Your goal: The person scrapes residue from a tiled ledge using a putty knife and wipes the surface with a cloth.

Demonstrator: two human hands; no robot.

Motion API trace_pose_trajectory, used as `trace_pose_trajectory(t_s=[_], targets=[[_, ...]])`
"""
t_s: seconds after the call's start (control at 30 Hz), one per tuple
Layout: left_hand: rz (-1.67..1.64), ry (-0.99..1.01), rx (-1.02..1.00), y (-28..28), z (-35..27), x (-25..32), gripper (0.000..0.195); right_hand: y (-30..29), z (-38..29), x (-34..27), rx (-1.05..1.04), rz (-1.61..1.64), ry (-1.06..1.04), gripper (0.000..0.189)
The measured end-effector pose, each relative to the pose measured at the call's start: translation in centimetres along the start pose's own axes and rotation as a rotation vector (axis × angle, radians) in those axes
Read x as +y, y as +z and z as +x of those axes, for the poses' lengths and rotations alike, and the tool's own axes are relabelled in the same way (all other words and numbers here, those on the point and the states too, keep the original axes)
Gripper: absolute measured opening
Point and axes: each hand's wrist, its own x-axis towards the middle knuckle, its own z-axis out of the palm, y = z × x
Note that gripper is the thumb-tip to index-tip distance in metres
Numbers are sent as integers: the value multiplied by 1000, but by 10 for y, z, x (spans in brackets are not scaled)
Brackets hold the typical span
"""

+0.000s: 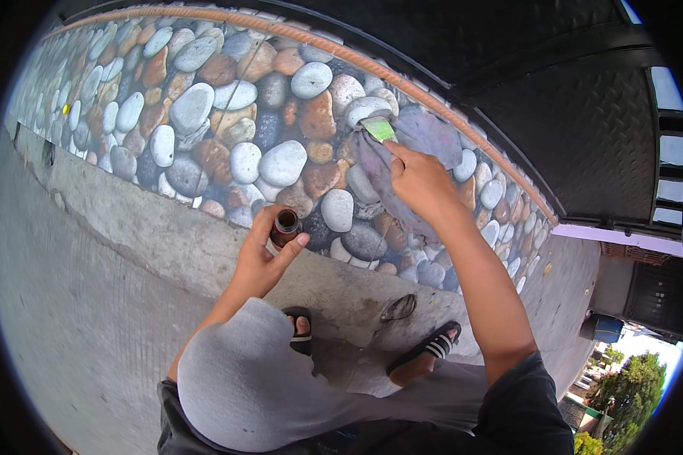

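My left hand [262,253] grips a small brown bottle [286,223] with its mouth uncapped and facing up; its inside looks dark. My right hand [418,173] has its fingers on a small green packet or sachet [379,129]; its exact kind cannot be told. Beneath the packet and the right hand, a crumpled greyish-purple cloth [432,136] is spread on the pebble-patterned surface [282,163]. Part of the cloth hangs down toward the concrete edge, behind the right wrist.
An orange-brown ridged bar [341,48] runs along the far edge, before a black metal gate [569,136]. A concrete ledge [148,233] borders the near side. My sandalled feet [301,330] stand below it. A blue barrel [608,329] stands far right.
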Motion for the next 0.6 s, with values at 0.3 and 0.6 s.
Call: trace_pose_trajectory(t_s=[0.3, 0.6], targets=[[-19, -7, 22, -1, -1, -9, 38, 8, 11, -7, -100, -249, -45, 43], [3, 17, -25, -2, -3, 3, 37, 12, 18, -6, -143, -284, -6, 51]])
